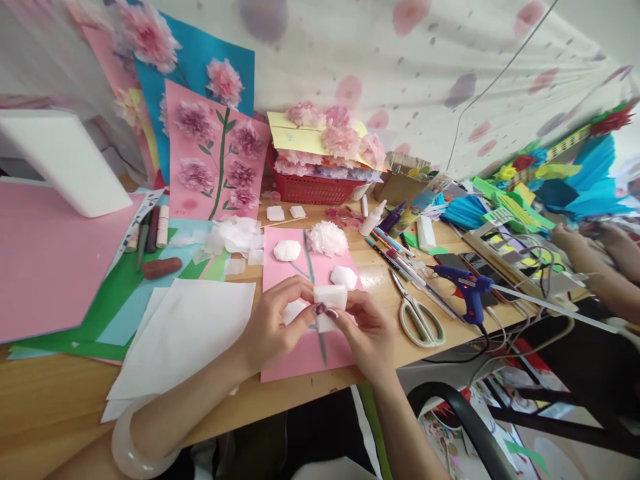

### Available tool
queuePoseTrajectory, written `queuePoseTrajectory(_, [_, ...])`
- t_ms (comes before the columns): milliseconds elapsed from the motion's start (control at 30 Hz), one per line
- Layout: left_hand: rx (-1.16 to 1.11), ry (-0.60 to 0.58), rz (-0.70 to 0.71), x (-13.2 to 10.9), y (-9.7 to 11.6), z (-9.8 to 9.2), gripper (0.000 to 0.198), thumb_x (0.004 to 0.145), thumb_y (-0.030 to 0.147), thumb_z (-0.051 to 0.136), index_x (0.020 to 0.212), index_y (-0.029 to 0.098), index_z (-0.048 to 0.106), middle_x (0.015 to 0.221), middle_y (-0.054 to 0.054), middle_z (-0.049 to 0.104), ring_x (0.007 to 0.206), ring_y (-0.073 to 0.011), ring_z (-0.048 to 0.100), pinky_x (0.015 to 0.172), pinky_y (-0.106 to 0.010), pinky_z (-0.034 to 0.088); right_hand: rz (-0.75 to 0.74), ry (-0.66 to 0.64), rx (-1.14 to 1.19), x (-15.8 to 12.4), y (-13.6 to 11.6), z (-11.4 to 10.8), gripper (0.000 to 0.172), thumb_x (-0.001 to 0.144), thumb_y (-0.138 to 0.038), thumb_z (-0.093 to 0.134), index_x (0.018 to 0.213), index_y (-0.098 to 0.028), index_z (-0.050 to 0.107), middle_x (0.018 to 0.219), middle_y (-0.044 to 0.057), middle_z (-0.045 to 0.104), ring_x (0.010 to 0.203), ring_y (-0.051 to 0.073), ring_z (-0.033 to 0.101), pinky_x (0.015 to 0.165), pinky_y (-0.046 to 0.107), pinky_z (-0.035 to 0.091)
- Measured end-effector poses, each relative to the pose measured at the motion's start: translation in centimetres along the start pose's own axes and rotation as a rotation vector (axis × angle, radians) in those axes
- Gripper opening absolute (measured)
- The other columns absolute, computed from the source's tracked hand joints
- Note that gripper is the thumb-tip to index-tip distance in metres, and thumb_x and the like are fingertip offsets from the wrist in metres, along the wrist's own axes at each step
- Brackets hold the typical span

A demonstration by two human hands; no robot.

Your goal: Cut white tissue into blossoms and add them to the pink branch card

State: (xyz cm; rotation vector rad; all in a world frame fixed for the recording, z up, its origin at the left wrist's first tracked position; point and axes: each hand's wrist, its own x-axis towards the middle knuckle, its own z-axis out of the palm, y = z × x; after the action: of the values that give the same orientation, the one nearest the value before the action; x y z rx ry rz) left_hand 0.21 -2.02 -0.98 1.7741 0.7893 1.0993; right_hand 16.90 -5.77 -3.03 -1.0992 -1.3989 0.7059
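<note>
The left hand (280,319) and the right hand (371,331) are close together over a pink sheet (280,359). Both hold one small piece of folded white paper (331,297). The grip of each hand is pinching that paper, with the two thumbs side by side at its front. The paper is up in front of the fingers, above the lower middle of the pink sheet.

The pink sheet lies flat on the wooden bench (55,393). It has a dark stem (323,347) on it. A fluffy white flower (327,239) sits near the top, just right of the stem. One white paper bundle (287,251) is on the left, and another white bundle (344,276) is on the right, just above the hands. One more white bit is partly hidden by the left hand.

To the left are big white sheets (195,323) and a heap of thin white squares (234,235). To the right are scissors (411,305) and a blue glue gun (471,287). At the back stands a red basket (315,190) with pink paper flowers (341,141) on top. Far to the right are another person's hands (570,241).
</note>
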Motion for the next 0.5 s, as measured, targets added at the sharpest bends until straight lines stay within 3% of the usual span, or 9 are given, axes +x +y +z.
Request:
queuePoseTrajectory(200, [-0.136, -0.068, -0.19, 0.25, -0.07, -0.08, 0.01, 0.083, 0.021, 0.055, 0.073, 0.018, 0.056, 0.076, 0.0, 0.056, 0.075, -0.0146, 0.056, 0.069, -0.026, 0.045, 0.116, -0.002, -0.002, 0.08, 0.31, 0.02, 0.002, 0.079, -0.023, 0.07, 0.078, -0.022, 0.069, 0.071, 0.0, 0.068, 0.062, 0.012, 0.059, 0.059, 0.023, 0.047])
queuePoseTrajectory(300, [-0.195, -0.051, -0.228, 0.21, 0.13, 0.0, 0.006, 0.08, 0.023, 0.058, 0.08, 0.018, 0.059, 0.079, -0.001, 0.058, 0.078, -0.0152, 0.057, 0.069, -0.025, 0.046, 0.159, -0.023, 0.016, 0.03, 0.29, -0.03, 0.005, 0.077, -0.024, 0.072, 0.077, -0.021, 0.068, 0.07, 0.0, 0.067, 0.062, 0.012, 0.06, 0.06, 0.023, 0.047])
queuePoseTrajectory(500, [-0.192, 0.011, -0.319, 0.39, 0.1, 0.06, 0.013, 0.077, 0.029, 0.064, 0.075, 0.016, 0.064, 0.073, -0.001, 0.061, 0.073, -0.0149, 0.058, 0.068, -0.025, 0.047, 0.241, -0.104, 0.109, -0.03, 0.35, -0.17, 0.015, 0.079, -0.028, 0.07, 0.076, -0.019, 0.059, 0.067, -0.003, 0.056, 0.061, 0.01, 0.053, 0.057, 0.022, 0.043])
